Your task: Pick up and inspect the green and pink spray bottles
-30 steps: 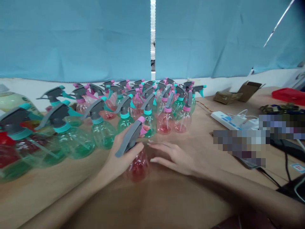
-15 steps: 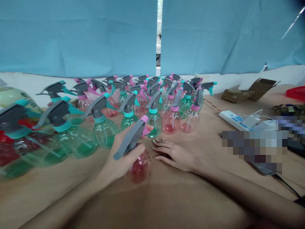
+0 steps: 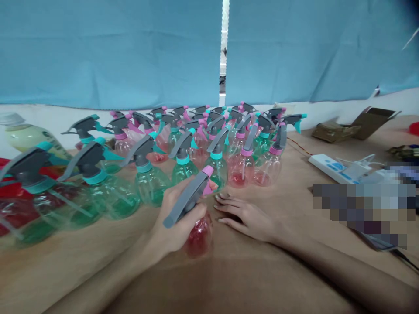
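Note:
My left hand point(image 3: 178, 218) is wrapped round the neck of a pink spray bottle point(image 3: 199, 237) with a grey and pink trigger head. The bottle stands nearly upright near the table's middle, and my fingers hide its collar. My right hand point(image 3: 247, 218) rests palm down on the table just right of it, fingers stretched out and holding nothing. Just beyond my hands stand a green spray bottle point(image 3: 218, 170) with a turquoise collar and a pink spray bottle point(image 3: 238, 168). Larger in view at the left is another green spray bottle point(image 3: 114, 198).
Several more pink and green spray bottles crowd the back of the table point(image 3: 262, 279). At the left lies a pale, white-capped bottle point(image 3: 32, 135). To the right are a white power strip point(image 3: 330, 168) with cables, an open cardboard box point(image 3: 371, 122) and a blurred-out item.
The whole scene has shifted slightly right and down in view. My left hand keeps its hold on the pink spray bottle, and my right hand stays flat on the table.

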A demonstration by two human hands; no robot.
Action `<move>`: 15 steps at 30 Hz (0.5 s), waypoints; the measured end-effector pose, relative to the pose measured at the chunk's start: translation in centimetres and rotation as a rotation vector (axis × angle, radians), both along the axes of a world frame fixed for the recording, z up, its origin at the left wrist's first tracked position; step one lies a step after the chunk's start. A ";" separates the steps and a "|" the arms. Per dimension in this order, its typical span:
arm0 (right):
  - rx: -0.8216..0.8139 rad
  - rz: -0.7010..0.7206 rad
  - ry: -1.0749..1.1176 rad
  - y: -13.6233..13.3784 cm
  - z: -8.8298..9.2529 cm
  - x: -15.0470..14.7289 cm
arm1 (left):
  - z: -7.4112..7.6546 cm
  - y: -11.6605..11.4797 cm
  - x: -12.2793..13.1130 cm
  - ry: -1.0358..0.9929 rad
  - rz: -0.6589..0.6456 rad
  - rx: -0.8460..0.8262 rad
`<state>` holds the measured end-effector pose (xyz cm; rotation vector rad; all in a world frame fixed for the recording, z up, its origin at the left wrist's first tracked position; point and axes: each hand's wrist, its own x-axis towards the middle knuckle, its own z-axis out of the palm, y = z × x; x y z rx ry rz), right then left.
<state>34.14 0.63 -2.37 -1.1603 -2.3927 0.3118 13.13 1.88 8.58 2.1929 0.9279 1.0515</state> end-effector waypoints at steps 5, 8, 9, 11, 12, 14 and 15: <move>0.006 -0.008 0.011 -0.1 0.0 0.1 | -0.5 0.1 -0.2 0.011 0.015 -0.020; 0.007 -0.010 0.011 -0.2 0.0 0.1 | -0.5 0.1 -0.2 0.019 0.022 0.023; 0.007 -0.010 0.009 -0.2 0.1 0.1 | -0.4 0.1 -0.2 0.020 0.013 0.043; 0.008 -0.011 0.002 -0.2 0.1 0.0 | -0.3 0.1 -0.2 0.014 -0.019 0.064; 0.008 -0.013 -0.003 -0.2 0.1 0.0 | -0.2 0.1 -0.2 0.010 -0.031 0.064; 0.009 -0.016 -0.008 -0.2 0.1 0.0 | -0.2 0.1 -0.2 -0.011 -0.009 0.026; 0.007 -0.015 -0.010 -0.2 0.1 0.0 | -0.3 0.1 -0.2 -0.028 0.022 0.000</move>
